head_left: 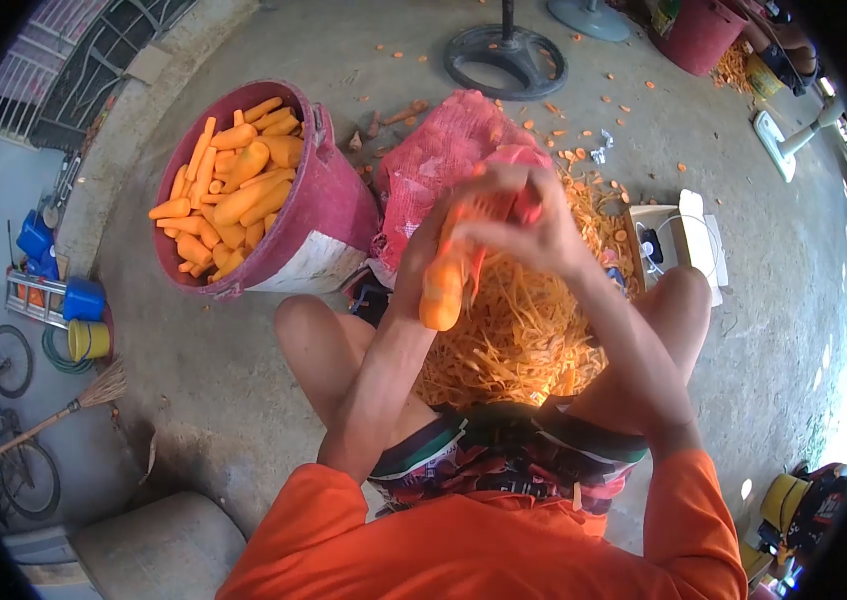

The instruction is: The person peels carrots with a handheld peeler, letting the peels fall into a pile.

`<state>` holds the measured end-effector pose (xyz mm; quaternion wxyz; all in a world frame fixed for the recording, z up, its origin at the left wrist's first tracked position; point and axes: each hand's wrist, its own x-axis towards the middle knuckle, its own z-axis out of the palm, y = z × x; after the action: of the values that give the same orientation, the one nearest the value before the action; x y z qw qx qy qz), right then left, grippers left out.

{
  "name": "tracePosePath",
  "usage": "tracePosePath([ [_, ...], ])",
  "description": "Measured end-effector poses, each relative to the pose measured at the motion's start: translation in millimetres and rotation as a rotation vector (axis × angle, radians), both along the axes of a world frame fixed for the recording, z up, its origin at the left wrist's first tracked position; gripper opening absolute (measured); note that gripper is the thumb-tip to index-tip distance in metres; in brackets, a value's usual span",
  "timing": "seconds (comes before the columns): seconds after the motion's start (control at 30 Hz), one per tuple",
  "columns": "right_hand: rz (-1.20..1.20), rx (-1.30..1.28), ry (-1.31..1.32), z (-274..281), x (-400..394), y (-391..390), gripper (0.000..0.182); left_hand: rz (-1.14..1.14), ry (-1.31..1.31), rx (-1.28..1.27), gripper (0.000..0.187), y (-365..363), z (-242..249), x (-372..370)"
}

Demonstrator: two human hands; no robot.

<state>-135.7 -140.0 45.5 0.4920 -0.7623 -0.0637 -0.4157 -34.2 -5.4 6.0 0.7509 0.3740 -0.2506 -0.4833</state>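
Observation:
An orange carrot [440,300] slants out toward me from my left hand [435,225], which is closed round its far part. My right hand [543,225] is closed on a red peeler [526,206], close against the carrot. Part of the peeler is hidden behind the fingers, and the hands are slightly blurred. Below both hands, between my legs, spreads a large heap of carrot peelings [513,335]. Just beyond the hands lies a pink mesh sack [433,150].
At left, a tilted pink tub [328,215] is full of peeled carrots [243,190]. An open white box [695,235] with a cable stands at right. A round metal stand base [505,62] is ahead. Carrot scraps dot the concrete floor. Another person's legs [788,45] show at the far right.

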Motion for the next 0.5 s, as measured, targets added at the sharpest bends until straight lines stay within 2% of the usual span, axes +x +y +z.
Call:
tracePosePath([
  [0.03,-0.131,0.022,0.160,6.9,-4.3,-10.8,0.022,-0.075,0.238,-0.025,0.036,0.8,-14.6,7.0],
  [0.07,-0.233,0.109,0.177,-4.0,0.3,-29.9,0.021,-0.149,0.476,-0.052,0.039,1.0,-22.2,13.9],
  [0.1,-0.335,0.195,0.193,-19.1,6.3,-52.4,0.021,-0.357,0.554,-0.041,0.037,2.2,-17.4,23.5],
  [0.13,-0.431,0.259,0.235,-30.5,6.7,-75.0,0.022,-0.360,0.558,-0.040,0.037,-1.5,-19.3,18.6],
  [0.2,-0.527,0.326,0.271,-41.0,3.4,-103.7,0.023,-0.106,0.716,-0.065,0.035,-9.4,-27.6,12.1],
  [0.23,-0.552,0.317,0.231,-45.1,1.4,-109.3,0.023,-0.299,0.698,-0.111,0.040,-5.4,-49.9,19.4],
  [0.27,-0.574,0.304,0.196,-48.1,-1.3,-115.5,0.024,-0.018,0.772,0.140,0.044,0.3,-51.1,1.2],
  [0.3,-0.596,0.202,0.261,-52.7,-5.7,-121.0,0.022,-0.013,0.766,0.291,0.044,4.3,-55.6,-13.4],
  [0.33,-0.591,0.209,0.279,-53.7,-9.6,-116.2,0.022,-0.010,0.762,0.447,0.044,11.9,-65.4,-24.4],
  [0.37,-0.581,0.206,0.313,-47.3,-12.4,-114.5,0.026,-0.178,0.859,0.332,0.037,19.0,-79.7,-26.4],
  [0.4,-0.574,0.203,0.341,-39.5,-14.1,-114.6,0.029,-0.174,0.861,0.334,0.037,18.0,-93.6,-28.1],
  [0.47,-0.575,0.158,0.362,-40.1,-16.7,-117.6,0.032,-0.110,0.237,0.689,0.044,11.3,-93.8,-35.1],
  [0.5,-0.590,0.107,0.391,-40.8,-16.7,-118.7,0.034,-0.114,-0.197,0.577,0.059,8.4,-92.5,-24.4],
])
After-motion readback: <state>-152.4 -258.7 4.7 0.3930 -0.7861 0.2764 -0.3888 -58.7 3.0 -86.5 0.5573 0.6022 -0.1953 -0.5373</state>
